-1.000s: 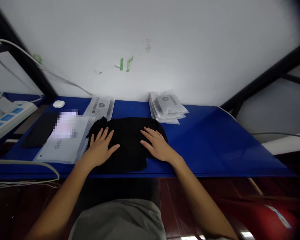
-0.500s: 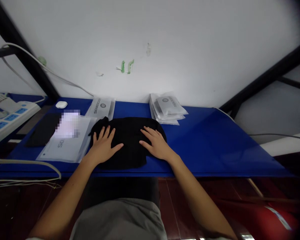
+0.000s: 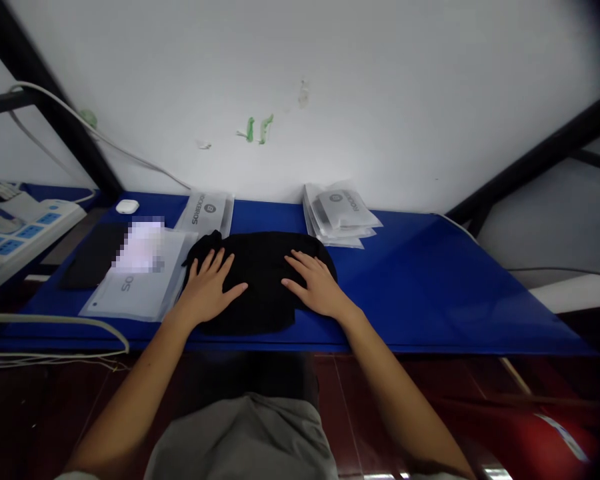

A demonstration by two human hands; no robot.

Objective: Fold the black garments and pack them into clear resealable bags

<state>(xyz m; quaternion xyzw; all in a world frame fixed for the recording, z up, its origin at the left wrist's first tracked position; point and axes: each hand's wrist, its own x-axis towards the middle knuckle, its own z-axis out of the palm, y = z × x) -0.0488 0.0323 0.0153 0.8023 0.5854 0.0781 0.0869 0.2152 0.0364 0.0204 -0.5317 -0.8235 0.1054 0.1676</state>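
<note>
A piece of black cloth (image 3: pixel 263 283) lies spread on the blue tabletop (image 3: pixel 405 287), close to its front edge. Its exact kind of garment cannot be made out. My left hand (image 3: pixel 209 287) rests flat on the cloth's left part with the fingers spread. On the right part lies my right hand (image 3: pixel 314 283), palm down, fingers stretched out and thumb apart. The cloth's upper left corner is bunched up beyond my left fingertips. Neither hand grips anything.
Printed frosted bags (image 3: pixel 133 290) lie at the left, partly under a lit, blurred screen (image 3: pixel 143 243). More bags (image 3: pixel 207 212) and a bag stack (image 3: pixel 340 213) sit by the wall. A white earbud case (image 3: pixel 127 206) and power strip (image 3: pixel 30 233) are far left.
The whole view has shifted slightly. Both hands stay flat on the black cloth in nearly the same places.
</note>
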